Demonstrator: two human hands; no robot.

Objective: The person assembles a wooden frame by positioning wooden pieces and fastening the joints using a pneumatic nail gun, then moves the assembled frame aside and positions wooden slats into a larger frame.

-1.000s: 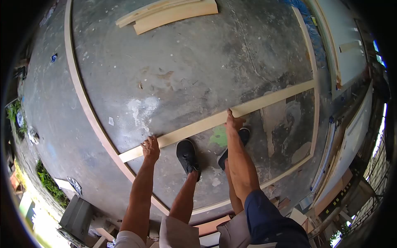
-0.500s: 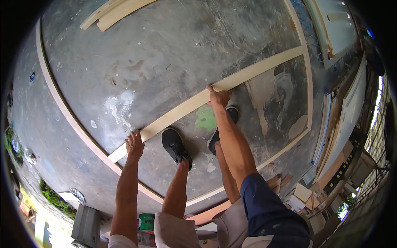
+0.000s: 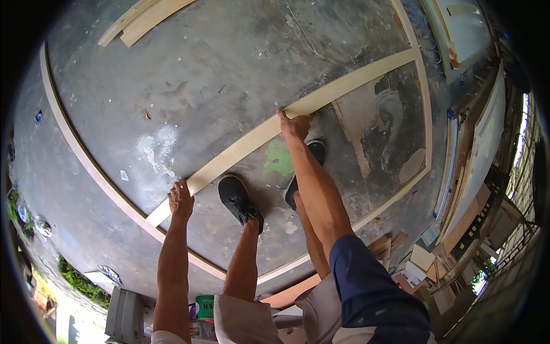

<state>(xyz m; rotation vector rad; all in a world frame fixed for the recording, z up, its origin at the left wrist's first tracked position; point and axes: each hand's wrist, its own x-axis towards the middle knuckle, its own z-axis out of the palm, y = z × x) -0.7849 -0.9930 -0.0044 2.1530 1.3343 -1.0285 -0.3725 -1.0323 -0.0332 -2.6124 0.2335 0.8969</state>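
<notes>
A long, flat wooden slat (image 3: 240,147) lies slantwise between the two side rails of a large wooden frame (image 3: 94,172) on the floor. Near the slat's left end, my left hand (image 3: 181,200) is closed over its edge, fingers on the top face. Farther along, about mid-length, my right hand (image 3: 295,125) grips the slat, its thumb side on the upper edge. The slat's far right end meets the frame's right rail, and its left end touches the left rail. My black shoes (image 3: 236,196) stand inside the frame, beside the slat.
More loose wooden strips (image 3: 146,22) lie at the upper left. Boards and panels (image 3: 472,155) lean along the right side, near a coiled blue hose (image 3: 432,43). Behind my legs are a green can (image 3: 204,308), a grey box (image 3: 124,315) and wood offcuts (image 3: 423,258).
The view has shifted slightly, so the frame and floor marks appear a little farther left. Both hands keep their hold on the slat, with no clear movement along it.
</notes>
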